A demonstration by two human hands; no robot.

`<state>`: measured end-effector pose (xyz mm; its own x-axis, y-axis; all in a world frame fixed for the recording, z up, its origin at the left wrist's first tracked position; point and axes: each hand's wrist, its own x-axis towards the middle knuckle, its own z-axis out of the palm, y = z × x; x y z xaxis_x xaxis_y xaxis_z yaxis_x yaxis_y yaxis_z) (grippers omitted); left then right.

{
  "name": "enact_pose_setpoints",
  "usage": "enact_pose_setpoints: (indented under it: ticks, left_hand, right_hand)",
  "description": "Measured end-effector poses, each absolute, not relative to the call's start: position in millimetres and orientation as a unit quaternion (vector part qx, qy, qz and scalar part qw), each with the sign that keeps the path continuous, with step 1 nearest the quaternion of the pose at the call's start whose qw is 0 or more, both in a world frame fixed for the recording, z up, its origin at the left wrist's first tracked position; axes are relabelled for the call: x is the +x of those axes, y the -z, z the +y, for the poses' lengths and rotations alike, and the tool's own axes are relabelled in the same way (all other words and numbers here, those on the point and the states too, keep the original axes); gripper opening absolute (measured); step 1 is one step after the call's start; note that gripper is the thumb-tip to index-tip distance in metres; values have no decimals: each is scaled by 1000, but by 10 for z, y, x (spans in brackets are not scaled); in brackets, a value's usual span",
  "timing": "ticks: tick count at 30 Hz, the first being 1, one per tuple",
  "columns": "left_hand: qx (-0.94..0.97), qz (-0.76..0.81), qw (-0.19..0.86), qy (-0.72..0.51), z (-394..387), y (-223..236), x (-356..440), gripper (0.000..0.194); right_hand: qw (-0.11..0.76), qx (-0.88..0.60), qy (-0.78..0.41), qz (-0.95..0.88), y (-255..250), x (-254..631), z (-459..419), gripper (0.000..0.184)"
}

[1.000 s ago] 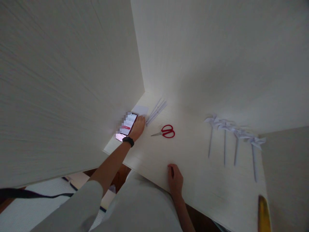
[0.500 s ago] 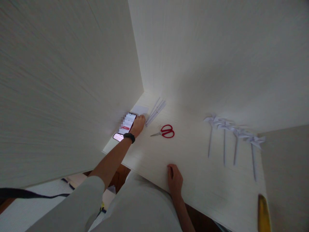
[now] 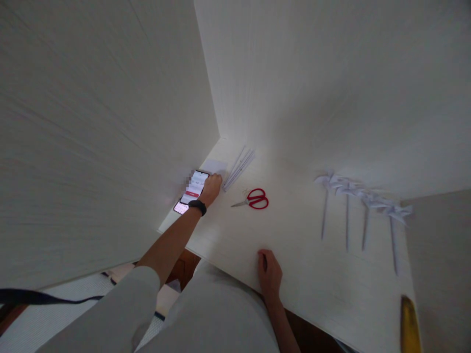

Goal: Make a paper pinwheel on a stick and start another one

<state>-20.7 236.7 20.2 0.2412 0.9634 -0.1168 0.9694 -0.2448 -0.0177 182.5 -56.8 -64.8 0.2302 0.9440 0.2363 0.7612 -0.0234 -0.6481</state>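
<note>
My left hand (image 3: 212,189), with a black band on its wrist, reaches to the far left of the table. Its fingers are curled down at the near edge of a white sheet of paper (image 3: 215,166); what they grip, if anything, is hidden. Right beside it lies a lit phone (image 3: 196,188), overlapping a second lit phone (image 3: 181,207). Several thin white sticks (image 3: 239,170) lie just right of that hand. My right hand (image 3: 270,273) rests at the table's front edge, loosely curled, with nothing visible in it. Red-handled scissors (image 3: 257,198) lie between the hands.
Several white paper pinwheels (image 3: 348,189) on sticks lie in a row at the right. A yellow object (image 3: 409,323) is at the right front corner. Pale walls (image 3: 158,98) rise at the left, back and right of the table (image 3: 309,274).
The view has shifted slightly, so the table things sit a little further right. Both hands keep about the same places and poses.
</note>
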Motion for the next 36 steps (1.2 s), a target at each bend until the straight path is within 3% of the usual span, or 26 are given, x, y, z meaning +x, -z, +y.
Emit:
enact_pose_setpoints:
  ticks: [18, 27, 36]
  left_hand:
    - [810, 586, 21, -4, 2168, -267, -185, 35]
    - [792, 606, -32, -75, 2078, -429, -285, 47]
    - [797, 594, -14, -112, 1874, -354, -344, 48]
  right_hand:
    - [336, -745, -119, -564, 613, 1756, -608, 28]
    - [352, -770, -82, -525, 732, 1688, -603, 29]
    - [348, -765, -59, -539, 689, 1712, -587, 29]
